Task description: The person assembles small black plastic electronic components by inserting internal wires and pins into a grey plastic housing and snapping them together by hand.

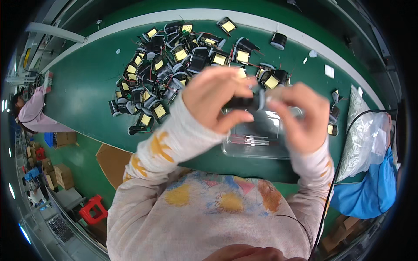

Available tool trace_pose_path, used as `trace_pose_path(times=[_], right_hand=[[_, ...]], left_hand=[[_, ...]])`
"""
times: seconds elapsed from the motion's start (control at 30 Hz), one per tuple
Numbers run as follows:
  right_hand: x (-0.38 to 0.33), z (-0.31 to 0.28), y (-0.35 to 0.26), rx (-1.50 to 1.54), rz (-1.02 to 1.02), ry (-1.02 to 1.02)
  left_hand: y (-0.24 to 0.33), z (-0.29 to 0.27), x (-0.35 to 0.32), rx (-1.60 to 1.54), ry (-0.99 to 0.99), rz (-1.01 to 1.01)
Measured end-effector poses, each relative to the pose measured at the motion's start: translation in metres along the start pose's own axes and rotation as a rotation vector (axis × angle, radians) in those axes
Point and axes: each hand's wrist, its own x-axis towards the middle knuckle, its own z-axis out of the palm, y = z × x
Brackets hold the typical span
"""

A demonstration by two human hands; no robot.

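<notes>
My left hand (pixel 215 100) grips a small black housing (pixel 239 103) between thumb and fingers, above the bench. A grey ring (pixel 261 100) forms its right-hand end. Close against that ring, my right hand (pixel 302 117) is closed in a pinch; motion blur hides what its fingertips hold. Below both hands lies a clear plastic tray (pixel 257 153) with several thin metal rods (pixel 250 139) in it. Beyond my left hand, a heap of similar black housings (pixel 200 58) with pale yellow pads and grey rims spreads over the green bench.
A single black housing (pixel 278 41) stands at the far right, near a small white block (pixel 329 71). Farther right are a patterned plastic bag (pixel 355 139), a blue bag (pixel 368 187) and a black cable (pixel 337 167). Another person (pixel 39 111) sits at the far left, near a red stool (pixel 93 209).
</notes>
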Motion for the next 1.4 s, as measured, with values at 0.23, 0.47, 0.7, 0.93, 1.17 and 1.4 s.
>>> trace_pose_path(times=[0.23,0.47,0.7,0.93,1.17,1.4], right_hand=[[0.115,-0.031,0.162,0.429,0.672,0.186],[0.151,-0.026,0.228,0.326,0.932,0.243],[0.041,-0.065,0.087,0.201,0.300,-0.006],[-0.050,0.012,0.023,-0.303,0.051,-0.614],[-0.053,0.042,0.015,-0.315,-0.009,-0.628],[-0.057,0.037,0.035,-0.189,0.063,-0.562]], left_hand=[[-0.085,-0.001,0.054,0.730,-0.193,-0.222],[-0.128,0.032,0.130,0.826,-0.728,-0.387],[-0.135,0.021,0.117,0.765,-0.129,0.164],[-0.025,-0.013,0.084,0.083,0.027,-0.171],[-0.067,-0.013,0.022,-0.656,0.397,-0.332],[-0.035,-0.009,-0.001,-0.918,0.067,-0.262]])
